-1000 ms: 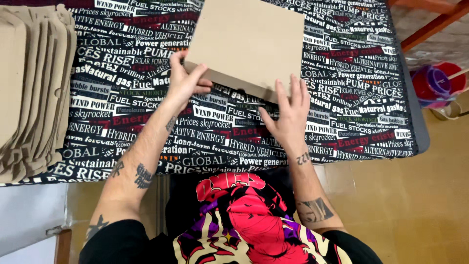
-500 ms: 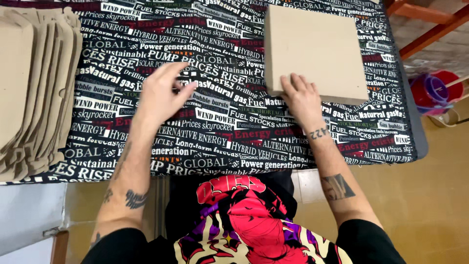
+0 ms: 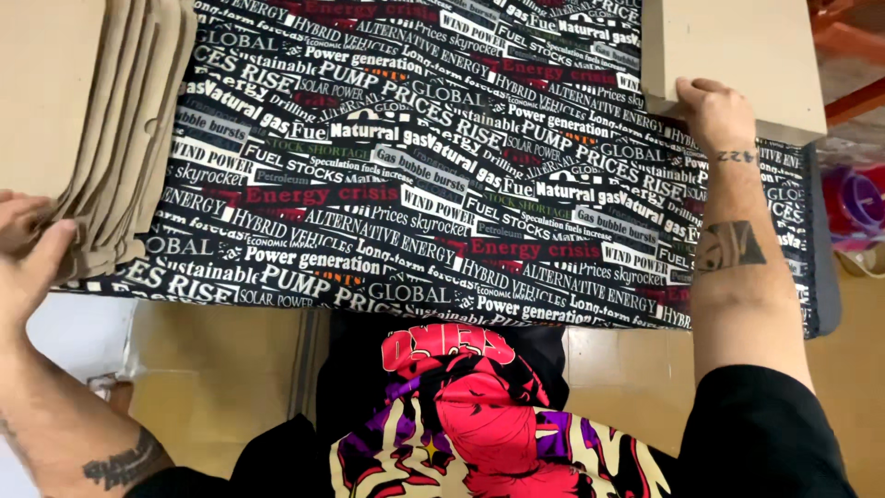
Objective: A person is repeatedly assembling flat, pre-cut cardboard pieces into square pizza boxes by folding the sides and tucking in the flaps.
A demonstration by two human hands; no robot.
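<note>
So the left hand (image 3: 28, 254) is over at the near left corner of the desk (image 3: 461, 184), sitting right at the near edge of a stack of flat cardboard blanks (image 3: 101, 129). Fingers are loosely curled and touching the edges of the lowest sheets — thumb looks like it's pressed against the side of the pile, but I can't really tell if it's actually pinching one sheet or just resting there. The stack is fanned out a bit, so you can see the stepped edges of each tan blank running from near to far along the left side.

The right hand (image 3: 714, 115) is way over on the far right, well apart from the other one. It's laid on the near left corner of a folded-up cardboard box (image 3: 737, 46), fingers bent over the box's edge, thumb side toward the middle of the desk. It looks more like a light grip on that corner than a full hold — the hand is only partly closed. The box sits flat at the far right corner of the desk.

The desk itself is covered with a black cloth printed all over in white and red lettering. Near the bottom there's the person's dark shirt with a pink and purple graphic (image 3: 479, 424).
</note>
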